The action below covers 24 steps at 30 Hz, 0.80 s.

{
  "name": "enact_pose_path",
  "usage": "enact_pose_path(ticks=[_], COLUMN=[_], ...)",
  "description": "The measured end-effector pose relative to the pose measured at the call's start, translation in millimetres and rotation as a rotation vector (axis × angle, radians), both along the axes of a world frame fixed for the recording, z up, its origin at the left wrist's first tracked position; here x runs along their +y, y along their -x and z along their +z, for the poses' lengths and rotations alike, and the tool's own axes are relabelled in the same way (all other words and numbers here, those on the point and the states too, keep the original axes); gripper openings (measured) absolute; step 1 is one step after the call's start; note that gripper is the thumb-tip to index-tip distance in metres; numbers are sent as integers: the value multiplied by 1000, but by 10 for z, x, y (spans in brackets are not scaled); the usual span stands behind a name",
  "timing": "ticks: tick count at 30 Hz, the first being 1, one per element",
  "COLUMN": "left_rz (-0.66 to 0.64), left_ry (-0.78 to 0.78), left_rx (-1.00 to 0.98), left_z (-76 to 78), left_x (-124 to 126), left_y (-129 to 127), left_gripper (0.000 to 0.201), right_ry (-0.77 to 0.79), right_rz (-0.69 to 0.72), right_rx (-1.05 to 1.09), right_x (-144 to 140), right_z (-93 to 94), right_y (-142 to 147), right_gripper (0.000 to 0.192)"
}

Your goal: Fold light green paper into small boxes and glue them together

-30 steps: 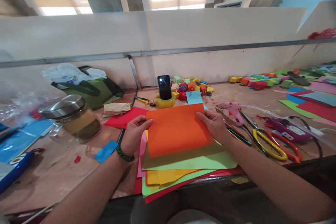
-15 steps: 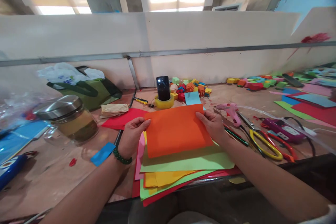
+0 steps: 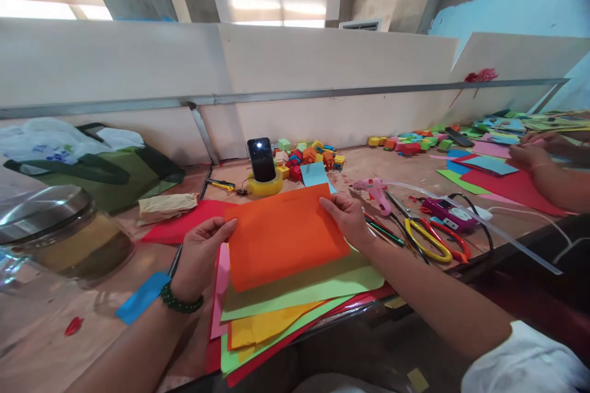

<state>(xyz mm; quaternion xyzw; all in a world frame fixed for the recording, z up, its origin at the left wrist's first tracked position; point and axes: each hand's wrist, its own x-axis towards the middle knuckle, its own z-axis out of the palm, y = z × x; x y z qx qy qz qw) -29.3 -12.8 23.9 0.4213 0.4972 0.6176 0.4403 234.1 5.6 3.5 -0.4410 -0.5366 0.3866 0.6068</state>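
Note:
An orange sheet of paper [image 3: 286, 239] is stretched between my two hands, tilted up toward me. My left hand [image 3: 203, 252], with a green bead bracelet on the wrist, pinches its left edge between thumb and fingers. At the upper right corner, my right hand [image 3: 345, 215] grips the same sheet. Directly below lies a stack of coloured paper, with a light green sheet [image 3: 308, 288] on top and yellow paper [image 3: 271, 326] under it. The stack's near edge overhangs the table edge.
Scissors [image 3: 426, 236], a pink glue gun [image 3: 375, 191] and a purple device [image 3: 449, 215] lie to the right. Folded paper blocks [image 3: 295, 159] and a phone [image 3: 261, 159] on a tape roll stand behind. A glass jar [image 3: 69, 239] is left. Another person's hands [image 3: 539, 150] appear far right.
The view has swung to the right, bringing another person's hands and arm into sight. Both my hands still hold the orange paper over the stack.

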Motion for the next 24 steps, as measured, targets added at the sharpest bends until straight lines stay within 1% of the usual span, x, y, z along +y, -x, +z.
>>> enact_pose_path(ticks=[3, 7, 11, 15, 19, 24], left_rz=[-10, -50, -67, -47, -35, -34], left_ry=[5, -31, -44, -16, -29, 4], left_rx=[-26, -9, -20, -32, -20, -32], left_z=[-36, -114, -118, -69, -18, 100], left_x=[15, 51, 44, 21, -7, -81], left_y=[22, 61, 55, 21, -4, -36], left_gripper=[44, 37, 36, 37, 38, 42], right_ry=[-22, -53, -41, -17, -2, 13], right_rz=[-4, -3, -13, -16, -2, -6], right_rx=[-12, -30, -26, -40, -25, -21], right_x=[12, 59, 86, 63, 26, -37], right_z=[-32, -140, -200, -158, -95, 32], right_y=[-18, -83, -120, -107, -72, 13], right_gripper=[50, 44, 40, 40, 43, 49])
